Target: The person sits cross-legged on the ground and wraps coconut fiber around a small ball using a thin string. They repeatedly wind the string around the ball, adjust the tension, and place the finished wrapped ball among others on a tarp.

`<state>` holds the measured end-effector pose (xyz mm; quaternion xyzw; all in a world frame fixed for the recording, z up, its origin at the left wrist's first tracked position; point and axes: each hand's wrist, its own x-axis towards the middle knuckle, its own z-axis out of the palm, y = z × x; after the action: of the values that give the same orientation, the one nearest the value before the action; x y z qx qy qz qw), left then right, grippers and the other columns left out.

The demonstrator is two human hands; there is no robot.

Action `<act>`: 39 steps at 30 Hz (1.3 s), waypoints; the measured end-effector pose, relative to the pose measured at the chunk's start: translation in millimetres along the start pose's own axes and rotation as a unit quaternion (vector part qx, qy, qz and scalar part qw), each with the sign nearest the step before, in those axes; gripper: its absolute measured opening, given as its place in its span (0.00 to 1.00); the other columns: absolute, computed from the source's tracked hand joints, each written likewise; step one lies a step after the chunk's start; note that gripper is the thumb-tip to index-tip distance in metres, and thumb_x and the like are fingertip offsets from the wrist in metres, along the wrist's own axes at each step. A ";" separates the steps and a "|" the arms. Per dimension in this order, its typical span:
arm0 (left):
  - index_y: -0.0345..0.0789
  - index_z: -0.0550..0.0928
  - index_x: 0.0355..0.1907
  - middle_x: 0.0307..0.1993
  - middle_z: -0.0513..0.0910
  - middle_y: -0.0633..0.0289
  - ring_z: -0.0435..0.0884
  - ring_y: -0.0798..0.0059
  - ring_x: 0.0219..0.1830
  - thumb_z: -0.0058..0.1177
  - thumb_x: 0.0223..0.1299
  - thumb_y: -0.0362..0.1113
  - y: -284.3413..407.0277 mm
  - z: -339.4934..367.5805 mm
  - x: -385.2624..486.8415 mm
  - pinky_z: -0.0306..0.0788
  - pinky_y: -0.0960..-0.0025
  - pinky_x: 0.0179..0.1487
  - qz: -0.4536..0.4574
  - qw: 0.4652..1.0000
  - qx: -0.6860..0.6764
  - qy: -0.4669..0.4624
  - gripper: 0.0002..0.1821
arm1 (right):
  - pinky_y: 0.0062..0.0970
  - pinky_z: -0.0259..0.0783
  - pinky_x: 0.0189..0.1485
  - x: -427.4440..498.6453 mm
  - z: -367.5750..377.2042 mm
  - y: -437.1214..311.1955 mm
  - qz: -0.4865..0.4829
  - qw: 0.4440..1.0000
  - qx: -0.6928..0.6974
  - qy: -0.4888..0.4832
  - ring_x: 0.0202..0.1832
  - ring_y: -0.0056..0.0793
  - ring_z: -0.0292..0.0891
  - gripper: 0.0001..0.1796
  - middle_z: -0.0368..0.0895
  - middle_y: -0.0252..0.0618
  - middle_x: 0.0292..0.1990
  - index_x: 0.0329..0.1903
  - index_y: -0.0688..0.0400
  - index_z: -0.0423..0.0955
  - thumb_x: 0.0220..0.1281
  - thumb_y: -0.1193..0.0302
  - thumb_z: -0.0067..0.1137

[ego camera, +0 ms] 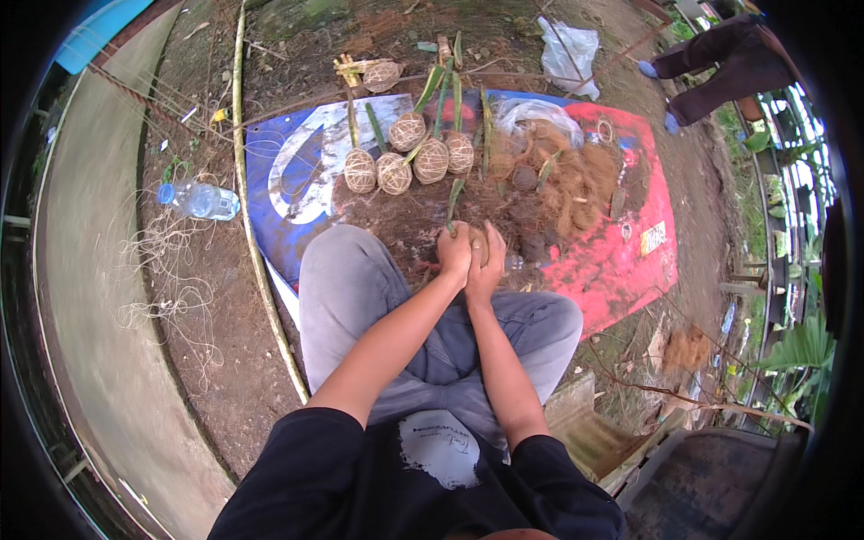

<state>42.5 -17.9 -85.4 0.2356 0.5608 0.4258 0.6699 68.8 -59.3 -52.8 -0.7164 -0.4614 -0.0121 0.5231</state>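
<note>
My left hand (454,252) and my right hand (487,263) press together around a brownish ball (479,237), mostly hidden by my fingers. A green leaf cutting (454,201) sticks up beside my left fingers; its lower end is hidden. Beyond my hands stand several coconut-fibre balls wrapped in pale string, among them one wrapped ball (430,162) with a long green leaf. To the right lies a heap of loose brown coconut fibre (570,179), with a dark round ball (524,177) at its left side.
A soil-covered blue, white and red sheet (607,277) lies before my crossed legs. At left are a plastic bottle (202,200), tangled string (175,297) and a long thin pole (248,223). A person's legs (715,67) show at upper right, past a plastic bag (570,54).
</note>
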 end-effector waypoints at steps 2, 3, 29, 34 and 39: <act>0.35 0.78 0.39 0.32 0.77 0.66 0.75 0.79 0.35 0.48 0.70 0.41 -20.2 -6.2 18.1 0.70 0.72 0.40 -0.001 1.000 -0.013 0.004 0.11 | 0.35 0.71 0.56 -1.0 2.8 8.3 0.011 0.997 0.041 -0.063 0.49 0.43 0.79 0.13 0.82 0.46 0.46 0.48 0.64 0.79 0.63 0.72 0.55; 0.35 0.79 0.40 0.33 0.78 0.66 0.75 0.79 0.36 0.48 0.70 0.43 -15.1 -5.8 18.1 0.70 0.71 0.41 -0.015 1.000 -0.005 0.005 0.13 | 0.35 0.70 0.56 -2.7 6.3 20.5 0.017 0.993 0.062 -0.094 0.49 0.42 0.79 0.13 0.82 0.45 0.46 0.49 0.64 0.78 0.64 0.72 0.54; 0.32 0.79 0.41 0.28 0.82 0.58 0.80 0.71 0.32 0.52 0.67 0.43 -2.8 0.5 -10.8 0.72 0.67 0.40 0.129 0.986 0.099 0.022 0.14 | 0.28 0.71 0.48 -10.9 1.5 10.5 0.267 0.945 0.188 0.007 0.43 0.29 0.76 0.17 0.81 0.42 0.43 0.47 0.67 0.77 0.68 0.66 0.48; 0.34 0.82 0.39 0.32 0.83 0.53 0.83 0.61 0.36 0.55 0.63 0.42 33.0 0.2 -31.3 0.74 0.63 0.43 0.262 0.961 0.086 0.014 0.12 | 0.33 0.67 0.61 0.8 2.0 4.2 0.368 0.824 0.430 0.009 0.56 0.35 0.73 0.24 0.77 0.45 0.53 0.59 0.59 0.71 0.70 0.60 0.39; 0.37 0.85 0.32 0.40 0.83 0.52 0.81 0.52 0.41 0.60 0.55 0.47 56.1 -10.8 -46.3 0.74 0.57 0.47 0.363 0.859 0.360 0.022 0.14 | 0.40 0.68 0.63 -6.9 -7.4 22.8 0.484 0.609 0.627 -0.040 0.57 0.43 0.74 0.25 0.77 0.46 0.55 0.62 0.56 0.68 0.70 0.57 0.37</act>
<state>14.7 -28.7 -18.3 0.6376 0.5640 0.4129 0.3238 83.7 -70.0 -69.8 -0.3322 0.0370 0.5637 0.7553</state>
